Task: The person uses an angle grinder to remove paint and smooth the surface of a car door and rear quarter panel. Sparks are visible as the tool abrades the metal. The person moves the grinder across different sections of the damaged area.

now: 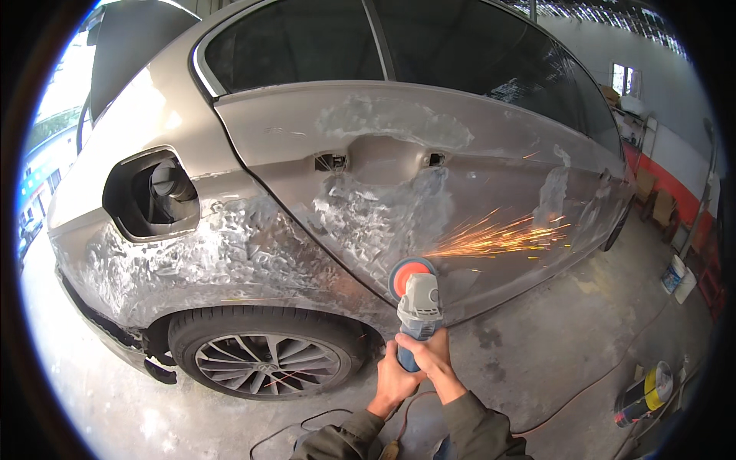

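- Left hand [392,382] and right hand [432,354] grip an angle grinder [422,297].
- Its red disc [407,277] meets the scuffed car door [491,188]; orange sparks [491,240] stream rightward.
- A wheel [268,367] stands lower than the open fuel-filler recess [129,201].

rough, scraped metal door [429,218]; glossy glass window [475,57]; grinder [419,313] body perhaps plastic.

The handle of the angle grinder [419,307] was partly covered by the left hand [392,380] and right hand [432,354]. Both sleeves [481,431] were cut off by the lower edge, the roof of the car [345,203] by the upper. The tyre's [184,345] top was hidden by the wheel arch. Shelf items [632,106] were too small to be identified.
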The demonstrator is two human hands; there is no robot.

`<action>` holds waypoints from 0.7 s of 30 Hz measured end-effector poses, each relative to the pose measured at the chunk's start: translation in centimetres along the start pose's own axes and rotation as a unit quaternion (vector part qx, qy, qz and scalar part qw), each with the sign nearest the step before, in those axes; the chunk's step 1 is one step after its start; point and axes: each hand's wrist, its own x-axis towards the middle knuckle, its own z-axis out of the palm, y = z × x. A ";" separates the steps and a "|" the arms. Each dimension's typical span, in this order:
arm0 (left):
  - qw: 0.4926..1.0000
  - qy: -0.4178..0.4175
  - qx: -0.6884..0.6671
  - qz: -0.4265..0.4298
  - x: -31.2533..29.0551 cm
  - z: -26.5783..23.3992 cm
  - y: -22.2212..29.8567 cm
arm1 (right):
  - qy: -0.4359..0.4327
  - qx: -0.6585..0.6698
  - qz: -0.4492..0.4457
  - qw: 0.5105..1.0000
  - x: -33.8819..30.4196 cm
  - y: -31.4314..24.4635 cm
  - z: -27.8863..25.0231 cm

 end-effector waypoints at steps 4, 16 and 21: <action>0.994 0.059 -0.049 0.080 0.4 -2.4 -0.2 | -0.019 -0.080 -0.026 0.996 -0.7 -4.2 3.2; 0.997 0.022 -0.006 0.073 -0.8 -2.9 -3.3 | 0.023 -0.025 -0.012 0.999 -2.3 0.6 3.8; 0.995 0.049 -0.031 0.079 -0.3 -4.4 -3.5 | 0.010 -0.026 -0.066 0.997 -2.0 -1.0 5.7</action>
